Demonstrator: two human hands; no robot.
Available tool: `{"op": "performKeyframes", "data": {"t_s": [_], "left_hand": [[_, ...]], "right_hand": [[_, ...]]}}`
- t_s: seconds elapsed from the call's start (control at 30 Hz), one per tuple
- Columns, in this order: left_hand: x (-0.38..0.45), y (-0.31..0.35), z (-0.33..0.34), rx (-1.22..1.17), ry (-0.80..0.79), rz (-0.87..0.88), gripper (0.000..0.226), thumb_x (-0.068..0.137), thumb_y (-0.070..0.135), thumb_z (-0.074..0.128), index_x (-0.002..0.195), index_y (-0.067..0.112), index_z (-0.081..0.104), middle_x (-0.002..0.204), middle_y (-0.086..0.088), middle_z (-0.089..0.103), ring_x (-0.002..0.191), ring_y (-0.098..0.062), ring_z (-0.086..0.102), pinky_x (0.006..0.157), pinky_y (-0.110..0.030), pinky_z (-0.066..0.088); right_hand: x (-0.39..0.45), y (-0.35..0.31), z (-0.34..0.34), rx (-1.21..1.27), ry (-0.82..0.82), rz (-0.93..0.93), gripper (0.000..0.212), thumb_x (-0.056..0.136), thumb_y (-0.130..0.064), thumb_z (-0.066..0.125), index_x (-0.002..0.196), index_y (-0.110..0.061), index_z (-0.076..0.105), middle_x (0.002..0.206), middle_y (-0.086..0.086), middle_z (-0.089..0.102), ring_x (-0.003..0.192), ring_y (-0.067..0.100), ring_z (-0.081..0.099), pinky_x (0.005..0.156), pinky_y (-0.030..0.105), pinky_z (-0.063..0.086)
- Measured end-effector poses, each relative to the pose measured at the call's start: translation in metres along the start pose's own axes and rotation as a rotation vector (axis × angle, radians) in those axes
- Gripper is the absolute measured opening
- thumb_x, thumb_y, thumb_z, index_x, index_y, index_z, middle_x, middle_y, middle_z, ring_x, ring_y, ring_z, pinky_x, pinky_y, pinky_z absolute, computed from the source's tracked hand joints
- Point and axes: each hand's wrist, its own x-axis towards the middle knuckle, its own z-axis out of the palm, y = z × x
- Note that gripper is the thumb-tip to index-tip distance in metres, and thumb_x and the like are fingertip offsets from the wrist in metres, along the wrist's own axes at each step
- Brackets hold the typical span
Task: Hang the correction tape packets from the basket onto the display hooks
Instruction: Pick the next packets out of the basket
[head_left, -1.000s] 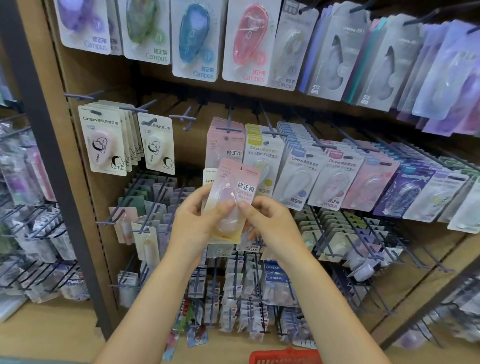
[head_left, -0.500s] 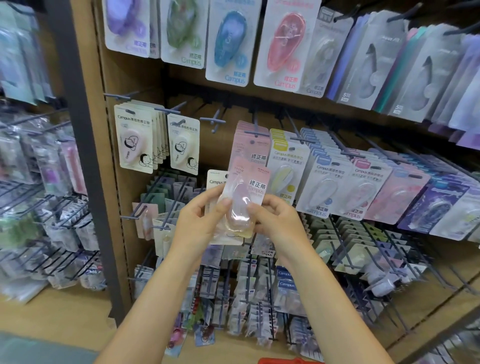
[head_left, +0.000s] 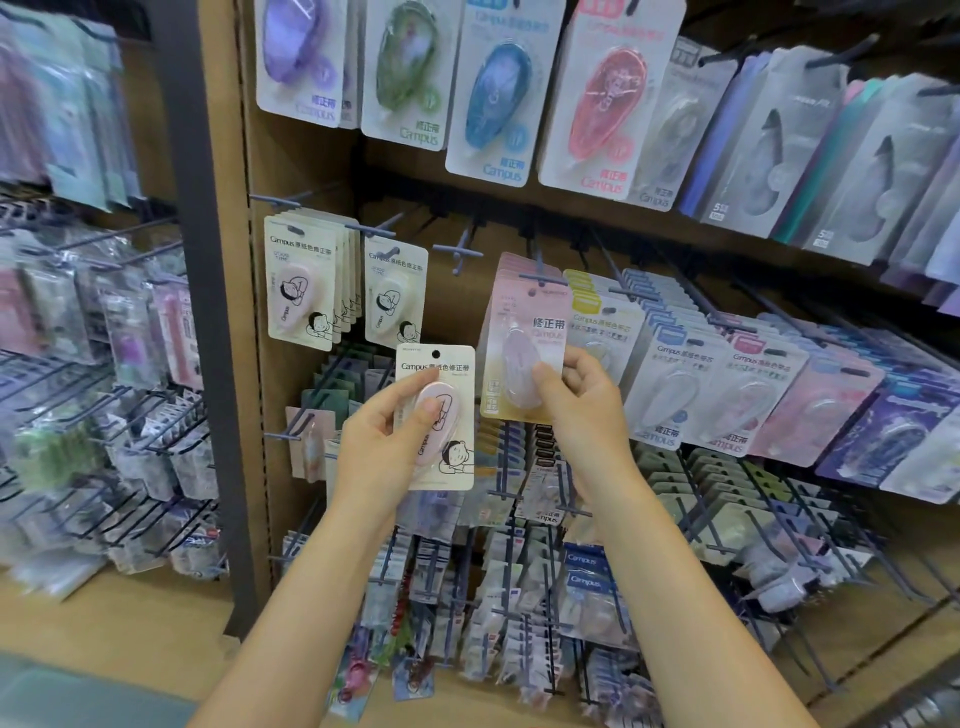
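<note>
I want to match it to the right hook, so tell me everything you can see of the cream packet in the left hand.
The cream packet is a flat card, upright and facing the camera, with a round hang hole at the top centre, still empty. A clear blister holds a pale pink oval correction tape printed with a line-drawn figure; another small cartoon sits at the lower right. "Campus" is printed under the hole. The left hand holds its left edge, thumb on the blister. It sits below two hooks of matching packets.

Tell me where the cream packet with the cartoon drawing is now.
In the head view, the cream cartoon-printed correction tape packet sits left of centre, held by the left hand, just below the matching hung packets.
</note>
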Motion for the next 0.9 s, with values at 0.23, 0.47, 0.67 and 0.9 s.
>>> {"op": "performKeyframes", "data": {"t_s": [0.23,0.47,0.67,0.9], "left_hand": [[0.002,-0.002,-0.007,0.008,0.018,-0.03,0.027,0.098,0.022,0.069,0.11,0.046,0.072,0.114,0.029,0.072,0.115,0.005,0.065,0.095,-0.021,0.053],[0.003,-0.001,-0.009,0.011,0.045,-0.039,0.03,0.098,0.019,0.069,0.106,0.048,0.072,0.121,0.022,0.071,0.122,-0.003,0.063,0.109,-0.036,0.051],[0.004,-0.002,-0.011,0.017,0.042,-0.056,0.032,0.098,0.016,0.069,0.11,0.046,0.071,0.129,0.012,0.07,0.119,-0.005,0.065,0.097,-0.03,0.056],[0.004,0.002,-0.015,-0.127,0.029,-0.075,0.085,0.094,0.006,0.071,0.156,0.043,0.026,0.108,-0.006,0.08,0.103,-0.024,0.076,0.081,-0.048,0.061]], "right_hand": [[0.003,0.007,0.009,-0.107,0.118,-0.09,0.033,0.099,-0.02,0.061,0.128,-0.027,0.047,0.097,0.003,0.07,0.071,-0.007,0.062,0.061,0.003,0.043],[0.022,0.024,0.008,-0.551,0.064,-0.326,0.066,0.097,-0.029,0.066,0.15,-0.05,0.034,0.111,-0.008,0.053,0.082,0.015,0.056,0.088,0.042,0.056],[0.043,0.022,0.014,-0.702,0.09,-0.317,0.07,0.098,-0.027,0.065,0.155,-0.043,0.029,0.101,0.001,0.055,0.088,0.015,0.054,0.085,0.036,0.052],[0.043,0.017,0.012,-0.699,0.08,-0.289,0.05,0.1,-0.025,0.06,0.148,-0.03,0.048,0.092,-0.01,0.052,0.082,0.01,0.051,0.079,0.029,0.048]]}}
